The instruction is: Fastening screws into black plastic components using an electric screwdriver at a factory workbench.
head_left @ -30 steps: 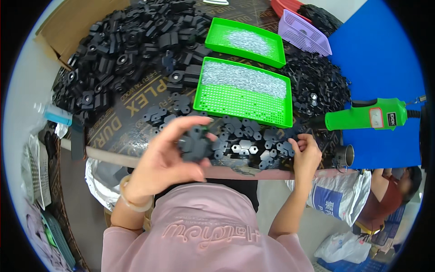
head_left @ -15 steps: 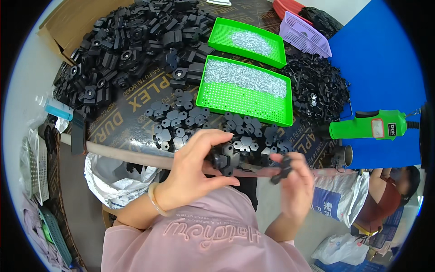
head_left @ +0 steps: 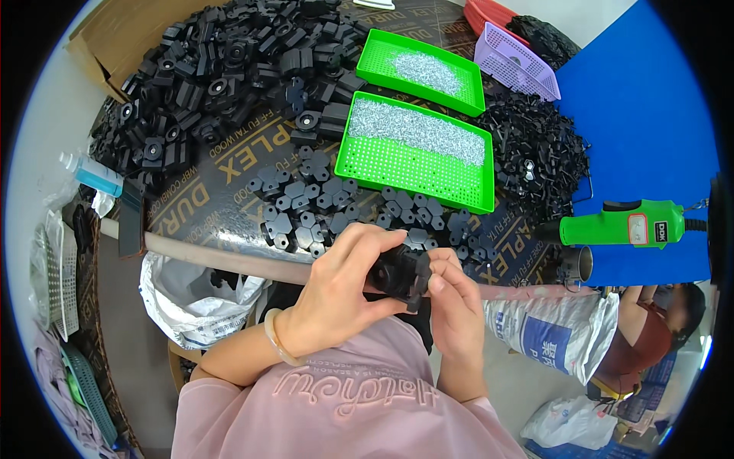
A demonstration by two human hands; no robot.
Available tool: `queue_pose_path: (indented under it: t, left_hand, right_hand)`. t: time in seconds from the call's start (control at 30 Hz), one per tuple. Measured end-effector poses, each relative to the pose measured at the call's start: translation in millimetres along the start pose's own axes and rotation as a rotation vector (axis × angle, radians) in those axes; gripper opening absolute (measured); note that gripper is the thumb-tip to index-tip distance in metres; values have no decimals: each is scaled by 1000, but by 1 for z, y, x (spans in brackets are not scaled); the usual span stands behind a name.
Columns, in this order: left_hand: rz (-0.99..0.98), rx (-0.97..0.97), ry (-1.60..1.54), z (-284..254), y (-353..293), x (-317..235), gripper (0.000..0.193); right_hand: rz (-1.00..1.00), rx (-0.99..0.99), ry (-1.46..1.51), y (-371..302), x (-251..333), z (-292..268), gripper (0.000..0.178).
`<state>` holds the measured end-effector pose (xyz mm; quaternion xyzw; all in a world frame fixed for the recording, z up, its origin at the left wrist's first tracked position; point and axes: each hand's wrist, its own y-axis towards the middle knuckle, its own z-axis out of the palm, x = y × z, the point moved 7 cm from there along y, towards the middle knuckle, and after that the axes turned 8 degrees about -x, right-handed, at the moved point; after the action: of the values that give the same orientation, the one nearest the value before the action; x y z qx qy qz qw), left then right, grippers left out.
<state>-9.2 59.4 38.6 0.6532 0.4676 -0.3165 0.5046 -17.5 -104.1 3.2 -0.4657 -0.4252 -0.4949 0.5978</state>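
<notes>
My left hand (head_left: 330, 284) is closed round a black plastic block (head_left: 388, 269), thumb below and fingers above. Against the block's right side sits a flat black three-lobed plate (head_left: 417, 280), pinched by the fingers of my right hand (head_left: 457, 310). The two parts touch; whether they are joined I cannot tell, as fingers cover much of them. Just beyond my hands, several loose three-lobed black plates (head_left: 307, 229) lie on the dark tabletop (head_left: 206, 199).
Two green trays (head_left: 417, 180) hold small silvery screws. Black blocks (head_left: 222, 84) are heaped at the far left, small black parts (head_left: 535, 145) at the right. A green electric screwdriver (head_left: 619, 226) lies near a metal cup (head_left: 579, 264). White sacks (head_left: 191, 302) hang below the table edge.
My right hand has moved left, bringing its black plate from apart to against the block. The left hand still holds the block, which is turned slightly.
</notes>
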Motion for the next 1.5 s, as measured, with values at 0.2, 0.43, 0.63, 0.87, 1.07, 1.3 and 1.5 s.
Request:
queue_pose_path:
  t: [0.2,0.43,0.63,0.87,1.07,1.3,1.5]
  left_hand:
    - [32,10,20,1,-1,-3,75]
    - [18,74,-25,4,-1,-5,74]
    - [-13,95,-89,6,-3,-2,76]
    - [-30,101,-123,9,-3,-3,74]
    - [17,188,-181,6,0,-12,79]
    - [220,130,31,4,3,-23,66]
    - [394,153,4,16,-8,-27,73]
  right_hand:
    - [53,28,79,-2,-2,-2,20]
    - [144,57,198,0,-5,-8,21]
    - [64,92,79,1,-4,-9,18]
    - [-278,-165,-328,-9,23,-15,19]
    - [-343,-246,-218,-15,26,-17,35]
    - [-269,-214,-400,-24,26,-5,53]
    - [-305,-144,-652,-27,36,-15,70]
